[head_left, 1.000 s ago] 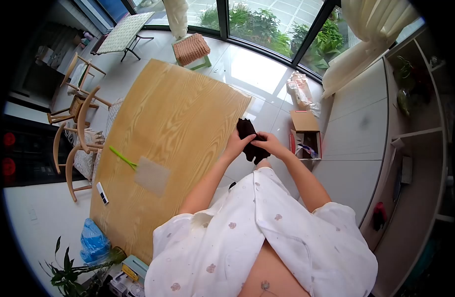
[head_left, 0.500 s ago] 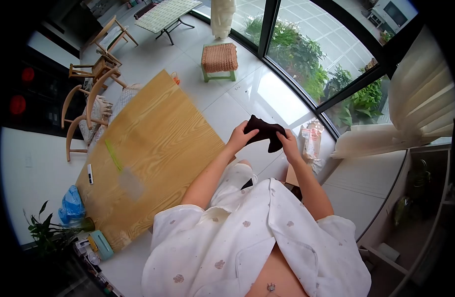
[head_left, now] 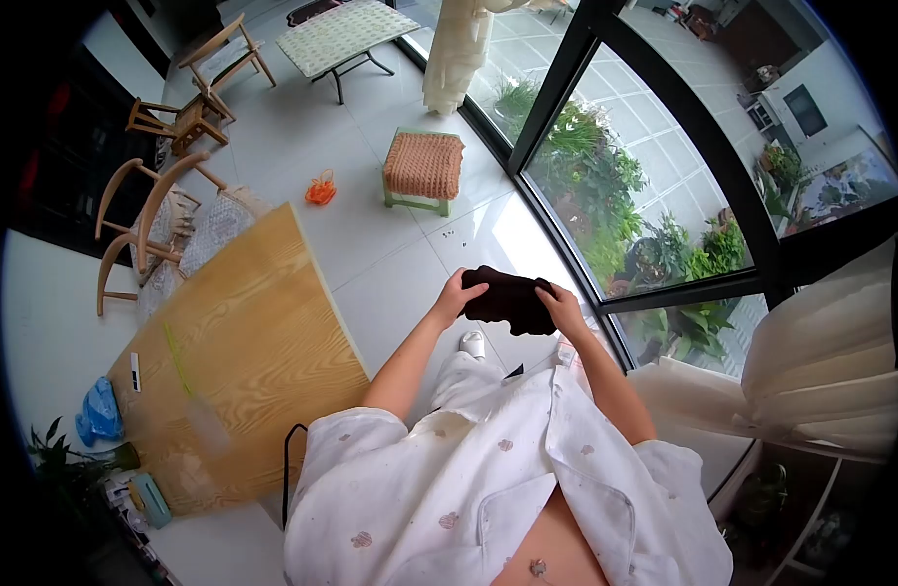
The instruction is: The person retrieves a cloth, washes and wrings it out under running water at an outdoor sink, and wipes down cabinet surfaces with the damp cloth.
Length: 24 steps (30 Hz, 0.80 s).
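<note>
A dark brown, almost black piece of cloth point(head_left: 510, 301) is stretched between my two hands in front of my body, above the tiled floor. My left hand point(head_left: 459, 297) grips its left end, with the thumb lying on top. At the other end my right hand point(head_left: 563, 309) pinches the cloth's upper right corner. The cloth's lower edge is wavy and hangs free. Its exact shape cannot be made out.
On my left is the wooden table point(head_left: 263, 342). A stool with a knitted cover point(head_left: 422, 166) and an orange tangle point(head_left: 320, 188) are on the floor ahead. Chairs point(head_left: 156, 210) stand at the left, glass panels point(head_left: 634, 166) and a curtain point(head_left: 830, 342) at the right.
The cloth was bunched between my close hands; my hands have moved apart and it is spread wider. The view has turned toward the windows, and the table now sits farther left.
</note>
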Each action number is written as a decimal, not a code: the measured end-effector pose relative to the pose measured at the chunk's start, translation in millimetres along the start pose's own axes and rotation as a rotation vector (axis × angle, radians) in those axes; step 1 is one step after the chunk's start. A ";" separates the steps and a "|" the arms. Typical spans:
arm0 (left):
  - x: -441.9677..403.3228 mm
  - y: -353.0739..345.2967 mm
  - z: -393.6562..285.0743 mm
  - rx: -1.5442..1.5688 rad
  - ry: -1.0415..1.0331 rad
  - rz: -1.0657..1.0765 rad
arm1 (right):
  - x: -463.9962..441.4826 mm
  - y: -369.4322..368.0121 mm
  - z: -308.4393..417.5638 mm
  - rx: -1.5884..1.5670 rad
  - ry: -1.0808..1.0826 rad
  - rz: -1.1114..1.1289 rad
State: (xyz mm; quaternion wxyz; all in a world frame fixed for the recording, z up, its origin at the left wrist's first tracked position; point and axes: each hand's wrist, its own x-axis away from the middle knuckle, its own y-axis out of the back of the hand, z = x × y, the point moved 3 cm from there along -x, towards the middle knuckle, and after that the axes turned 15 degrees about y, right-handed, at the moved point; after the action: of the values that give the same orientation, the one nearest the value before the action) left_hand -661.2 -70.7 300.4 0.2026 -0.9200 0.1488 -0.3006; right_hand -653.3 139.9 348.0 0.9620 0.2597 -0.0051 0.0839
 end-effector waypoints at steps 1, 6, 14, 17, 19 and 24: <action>-7.7 -1.6 -9.2 0.011 -0.005 -0.023 | -13.4 9.9 -1.6 0.016 0.007 0.027; -41.3 31.6 -51.8 -0.358 -0.108 -0.357 | -86.6 17.9 -15.8 -0.191 0.051 -0.008; -56.7 131.3 -120.4 -0.481 -0.198 -0.764 | -258.7 -49.9 2.4 -0.293 0.099 0.162; -63.3 175.6 -154.8 -0.458 -0.173 -0.904 | -325.0 -74.9 33.5 -0.336 0.012 0.327; -57.4 199.4 -185.0 -0.341 -0.178 -1.020 | -370.9 -96.7 38.8 -0.326 0.098 0.330; -48.2 269.5 -234.5 -0.070 -0.371 -1.237 | -473.1 -156.8 52.0 -0.283 0.191 0.487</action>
State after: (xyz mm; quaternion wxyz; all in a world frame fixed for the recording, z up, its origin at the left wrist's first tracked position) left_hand -883.4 -353.6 324.9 -0.0157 -0.8785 -0.4369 -0.1928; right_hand -1092.2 -94.8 289.5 0.9363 0.1050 0.0118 0.3350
